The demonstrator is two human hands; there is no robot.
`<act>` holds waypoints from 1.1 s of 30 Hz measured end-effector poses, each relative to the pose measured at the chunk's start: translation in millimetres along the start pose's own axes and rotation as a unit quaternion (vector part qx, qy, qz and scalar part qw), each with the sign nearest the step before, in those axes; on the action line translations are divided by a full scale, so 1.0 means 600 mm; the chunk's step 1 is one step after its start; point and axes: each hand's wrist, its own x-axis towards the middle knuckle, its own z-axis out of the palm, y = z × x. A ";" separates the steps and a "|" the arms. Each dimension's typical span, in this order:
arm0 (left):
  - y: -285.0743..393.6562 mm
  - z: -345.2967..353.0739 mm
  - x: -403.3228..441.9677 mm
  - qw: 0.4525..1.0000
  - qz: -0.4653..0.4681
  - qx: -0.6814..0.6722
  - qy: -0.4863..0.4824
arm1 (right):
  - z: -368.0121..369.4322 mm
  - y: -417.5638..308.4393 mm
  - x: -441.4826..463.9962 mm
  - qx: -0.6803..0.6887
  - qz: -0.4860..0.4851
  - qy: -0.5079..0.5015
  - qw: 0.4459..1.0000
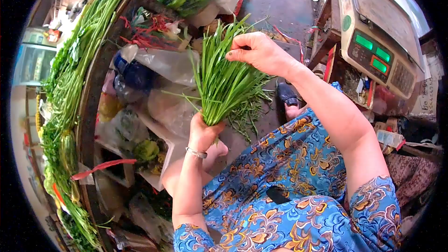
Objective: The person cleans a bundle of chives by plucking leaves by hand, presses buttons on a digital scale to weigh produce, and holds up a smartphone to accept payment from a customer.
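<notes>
Leafy bunch (221, 79): it stands roughly upright in front of you, fanned out at the top. Expect it to be light, soft and bendy, easy to bruise and perhaps slippery if damp; your best hold is the gathered stem end. You see bright green, long, narrow blades, tight at the base, a few straying left.
Green scraps (245, 119): these lie loose beneath the bunch's right side.
Right hand (254, 56): your fingers curl by the upper blades, thumb and forefinger close; I cannot tell whether you pinch a blade.
Left hand (205, 133): your fingers clamp around the stem end.
Bracelet (196, 152): it circles your left wrist.
</notes>
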 end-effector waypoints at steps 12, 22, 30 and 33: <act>-0.012 -0.005 0.005 1.000 -0.001 0.024 0.011 | 0.006 0.007 -0.010 0.050 -0.146 -0.045 0.987; 0.018 0.004 -0.002 0.999 -0.044 -0.012 0.011 | 0.019 -0.011 -0.013 0.259 0.068 -0.123 0.955; 0.010 0.006 0.002 0.996 0.001 0.081 0.038 | 0.030 -0.022 -0.014 0.334 0.066 -0.116 0.933; 0.013 0.008 -0.003 0.999 0.000 0.027 0.025 | 0.036 -0.027 -0.015 0.372 0.047 -0.122 0.919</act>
